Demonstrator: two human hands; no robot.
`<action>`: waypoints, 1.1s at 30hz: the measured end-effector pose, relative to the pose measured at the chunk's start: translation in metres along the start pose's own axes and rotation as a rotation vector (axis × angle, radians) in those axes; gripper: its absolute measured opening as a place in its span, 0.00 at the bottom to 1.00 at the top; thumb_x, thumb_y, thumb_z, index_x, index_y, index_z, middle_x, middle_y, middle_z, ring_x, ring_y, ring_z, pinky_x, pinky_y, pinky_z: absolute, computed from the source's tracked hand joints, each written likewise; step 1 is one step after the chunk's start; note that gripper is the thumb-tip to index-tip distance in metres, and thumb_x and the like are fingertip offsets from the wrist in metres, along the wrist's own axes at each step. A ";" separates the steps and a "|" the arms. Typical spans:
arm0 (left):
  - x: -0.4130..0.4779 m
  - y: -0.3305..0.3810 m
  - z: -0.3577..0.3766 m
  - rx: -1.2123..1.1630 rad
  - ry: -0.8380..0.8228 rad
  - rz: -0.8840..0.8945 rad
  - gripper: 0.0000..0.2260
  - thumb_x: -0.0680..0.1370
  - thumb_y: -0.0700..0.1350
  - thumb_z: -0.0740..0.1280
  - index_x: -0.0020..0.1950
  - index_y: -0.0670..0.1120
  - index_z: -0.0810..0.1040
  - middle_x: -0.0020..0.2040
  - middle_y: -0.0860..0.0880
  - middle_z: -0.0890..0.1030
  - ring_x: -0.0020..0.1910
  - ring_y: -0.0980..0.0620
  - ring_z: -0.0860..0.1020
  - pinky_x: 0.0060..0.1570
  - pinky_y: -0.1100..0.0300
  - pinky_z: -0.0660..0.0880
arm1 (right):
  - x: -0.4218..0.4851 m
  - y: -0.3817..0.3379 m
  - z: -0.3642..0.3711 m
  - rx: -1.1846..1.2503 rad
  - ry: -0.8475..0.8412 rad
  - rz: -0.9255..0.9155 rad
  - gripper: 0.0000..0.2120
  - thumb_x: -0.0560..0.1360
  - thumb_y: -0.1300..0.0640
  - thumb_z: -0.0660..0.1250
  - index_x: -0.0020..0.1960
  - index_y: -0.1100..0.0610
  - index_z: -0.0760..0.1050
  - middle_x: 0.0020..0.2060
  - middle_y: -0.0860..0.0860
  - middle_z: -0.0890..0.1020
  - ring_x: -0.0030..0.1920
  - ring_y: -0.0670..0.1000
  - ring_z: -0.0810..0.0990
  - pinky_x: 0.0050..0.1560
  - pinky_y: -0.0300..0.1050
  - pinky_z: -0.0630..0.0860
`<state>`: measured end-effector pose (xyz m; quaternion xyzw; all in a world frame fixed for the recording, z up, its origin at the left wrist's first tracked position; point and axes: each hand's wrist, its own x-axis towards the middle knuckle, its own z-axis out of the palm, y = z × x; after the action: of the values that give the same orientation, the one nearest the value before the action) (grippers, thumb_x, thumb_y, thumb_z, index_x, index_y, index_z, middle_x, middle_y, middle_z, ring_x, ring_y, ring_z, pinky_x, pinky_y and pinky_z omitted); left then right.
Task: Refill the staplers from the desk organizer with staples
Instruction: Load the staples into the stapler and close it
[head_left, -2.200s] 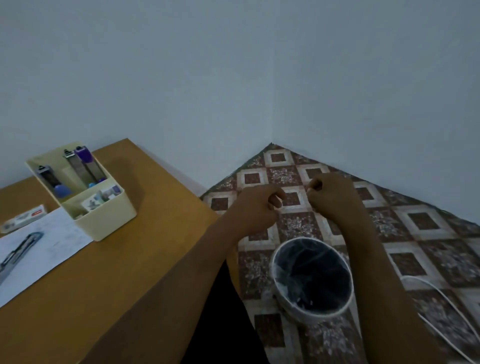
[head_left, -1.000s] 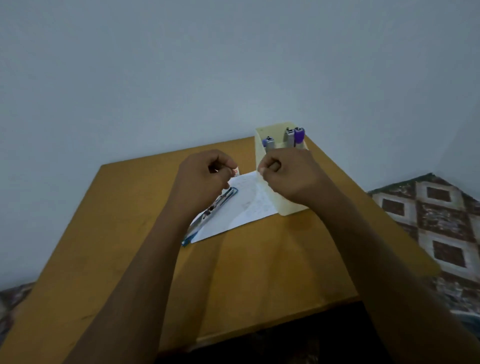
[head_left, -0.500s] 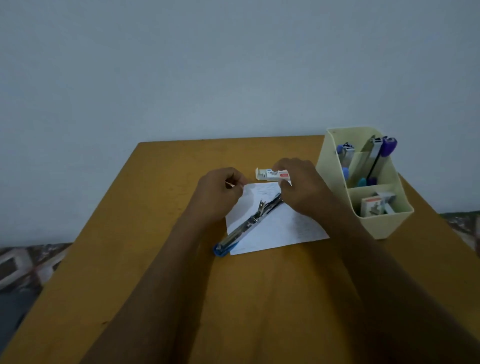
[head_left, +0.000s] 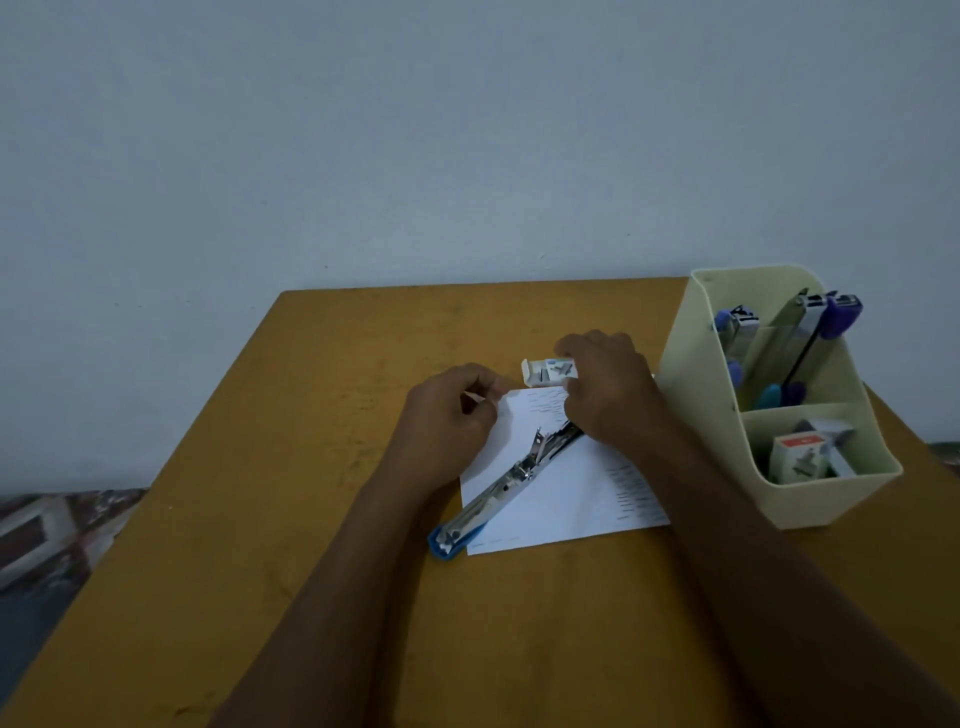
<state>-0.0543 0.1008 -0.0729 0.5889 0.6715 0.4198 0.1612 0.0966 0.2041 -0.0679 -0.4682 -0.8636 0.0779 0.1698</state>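
Note:
A blue stapler (head_left: 506, 486), swung open flat, lies diagonally on a white sheet of paper (head_left: 571, 499) on the desk. My left hand (head_left: 452, 421) hovers at the sheet's left edge and pinches a thin pale strip (head_left: 475, 398) between thumb and fingers. My right hand (head_left: 608, 397) reaches over the stapler's far end, its fingers curled on a small white staple box (head_left: 545, 371) with its end flap open. The cream desk organizer (head_left: 810, 499) stands at the right. It holds a blue stapler (head_left: 735, 325) and a purple stapler (head_left: 839, 317) upright.
The organizer's front pocket holds small staple boxes (head_left: 797, 457). The brown desk (head_left: 322, 519) meets a pale wall behind. Patterned floor (head_left: 47, 525) shows past the desk's left edge.
The view swung from the floor and a bin back to the desk. Both hands came to the paper, and my right hand closed on the staple box.

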 end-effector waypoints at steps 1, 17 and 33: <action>0.000 0.000 0.001 -0.004 0.005 0.004 0.11 0.76 0.36 0.64 0.44 0.53 0.77 0.47 0.56 0.80 0.40 0.59 0.76 0.33 0.73 0.69 | 0.000 0.000 0.000 0.017 0.022 -0.013 0.21 0.71 0.62 0.64 0.63 0.54 0.69 0.59 0.53 0.73 0.59 0.57 0.67 0.56 0.48 0.64; -0.004 0.000 0.004 0.003 0.033 0.007 0.09 0.76 0.36 0.64 0.47 0.50 0.78 0.47 0.54 0.80 0.38 0.60 0.75 0.35 0.71 0.70 | 0.001 0.002 0.004 0.078 -0.001 -0.116 0.19 0.72 0.60 0.67 0.63 0.54 0.71 0.58 0.54 0.72 0.58 0.55 0.67 0.58 0.50 0.66; -0.002 -0.007 0.008 0.068 0.136 0.086 0.14 0.79 0.45 0.64 0.64 0.53 0.76 0.46 0.53 0.79 0.37 0.61 0.74 0.35 0.70 0.70 | 0.002 0.004 0.012 0.153 0.110 -0.312 0.18 0.70 0.58 0.66 0.59 0.58 0.75 0.52 0.56 0.76 0.51 0.57 0.70 0.50 0.48 0.66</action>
<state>-0.0525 0.1024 -0.0835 0.5923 0.6691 0.4422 0.0769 0.0939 0.2081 -0.0794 -0.3177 -0.9068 0.0905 0.2620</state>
